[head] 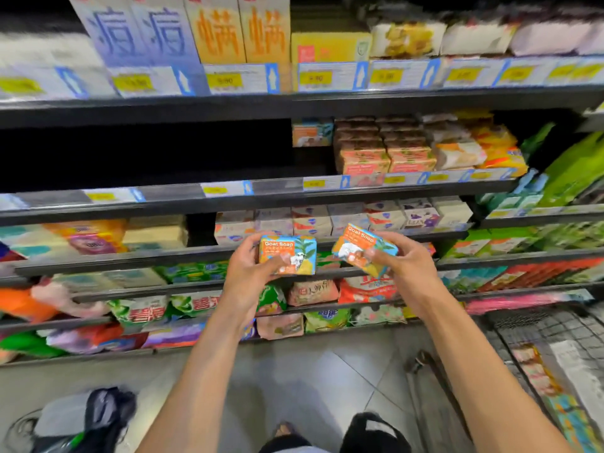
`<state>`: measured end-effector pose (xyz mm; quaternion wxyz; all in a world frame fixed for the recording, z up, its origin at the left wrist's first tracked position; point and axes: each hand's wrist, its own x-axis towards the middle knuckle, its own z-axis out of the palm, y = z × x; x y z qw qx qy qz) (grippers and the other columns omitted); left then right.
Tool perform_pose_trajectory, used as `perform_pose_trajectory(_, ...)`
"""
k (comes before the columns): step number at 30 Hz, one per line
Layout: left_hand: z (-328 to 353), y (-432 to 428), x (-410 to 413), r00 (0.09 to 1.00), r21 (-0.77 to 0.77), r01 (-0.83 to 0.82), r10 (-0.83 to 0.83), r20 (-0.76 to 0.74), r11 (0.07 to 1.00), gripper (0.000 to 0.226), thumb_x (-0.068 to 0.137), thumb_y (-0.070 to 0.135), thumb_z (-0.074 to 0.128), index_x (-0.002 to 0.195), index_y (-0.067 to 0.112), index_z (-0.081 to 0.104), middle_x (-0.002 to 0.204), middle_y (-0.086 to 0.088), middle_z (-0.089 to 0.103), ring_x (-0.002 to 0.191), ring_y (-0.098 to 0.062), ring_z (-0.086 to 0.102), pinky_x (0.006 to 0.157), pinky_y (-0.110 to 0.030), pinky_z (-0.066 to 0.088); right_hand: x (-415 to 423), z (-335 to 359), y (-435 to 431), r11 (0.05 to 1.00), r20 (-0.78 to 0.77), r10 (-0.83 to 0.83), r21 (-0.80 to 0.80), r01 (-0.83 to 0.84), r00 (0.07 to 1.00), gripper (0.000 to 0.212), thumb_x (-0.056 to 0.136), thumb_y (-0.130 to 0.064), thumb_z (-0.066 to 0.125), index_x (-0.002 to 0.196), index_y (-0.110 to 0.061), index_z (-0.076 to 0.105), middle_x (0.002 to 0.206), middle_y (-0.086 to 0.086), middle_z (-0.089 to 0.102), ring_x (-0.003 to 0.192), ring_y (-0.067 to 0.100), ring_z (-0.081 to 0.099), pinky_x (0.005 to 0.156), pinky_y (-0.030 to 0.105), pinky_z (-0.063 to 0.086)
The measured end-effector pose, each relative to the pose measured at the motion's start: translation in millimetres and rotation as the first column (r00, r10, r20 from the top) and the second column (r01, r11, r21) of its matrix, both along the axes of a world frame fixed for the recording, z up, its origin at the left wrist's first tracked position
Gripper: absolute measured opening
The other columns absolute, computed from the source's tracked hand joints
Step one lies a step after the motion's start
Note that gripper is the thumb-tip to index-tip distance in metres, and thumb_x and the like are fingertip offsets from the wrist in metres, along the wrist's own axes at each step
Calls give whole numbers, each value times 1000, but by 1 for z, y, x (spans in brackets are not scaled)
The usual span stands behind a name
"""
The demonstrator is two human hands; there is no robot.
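Observation:
I stand in front of a shop shelf with a boxed bar in each hand. My left hand (pixel 250 276) grips an orange and blue "Goat Soap" box (pixel 291 253), held level with its front toward me. My right hand (pixel 403 269) grips a second "Goat Soap" box (pixel 359 245), tilted down to the right. The two boxes are a short way apart, in front of the middle shelves. One more box of the same kind (pixel 312 132) stands on the shelf above, left of stacked brown soap boxes (pixel 385 148).
Black shelves (pixel 228 106) with blurred price tags hold soap boxes and, lower down, bags of detergent (pixel 313 292). A wire shopping cart (pixel 549 348) with packets in it stands at the lower right. A dark bag (pixel 98 416) lies on the tiled floor at lower left.

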<state>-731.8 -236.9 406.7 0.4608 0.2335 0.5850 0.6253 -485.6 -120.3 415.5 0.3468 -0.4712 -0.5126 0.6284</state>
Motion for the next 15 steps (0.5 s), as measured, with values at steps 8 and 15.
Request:
perform_pose_trajectory(8, 19, 20, -19, 998, 33, 12, -10, -55, 999, 44, 83, 11, 82, 122, 21, 64, 111, -3, 76, 104, -18, 74, 85, -34, 60, -27, 48, 25, 993, 34, 52, 106, -56, 998, 39, 83, -7, 84, 119, -19, 75, 108, 2, 79, 96, 15, 76, 74, 21, 57)
perform_pose_trajectory(15, 31, 46, -23, 990, 62, -37, 45, -135, 997, 43, 85, 13, 83, 122, 24, 63, 113, -2, 75, 106, -18, 73, 92, -41, 60, -51, 78, 69, 956, 154, 132, 241, -167, 979, 41, 81, -9, 87, 120, -17, 74, 110, 1, 79, 100, 17, 76, 82, 33, 61)
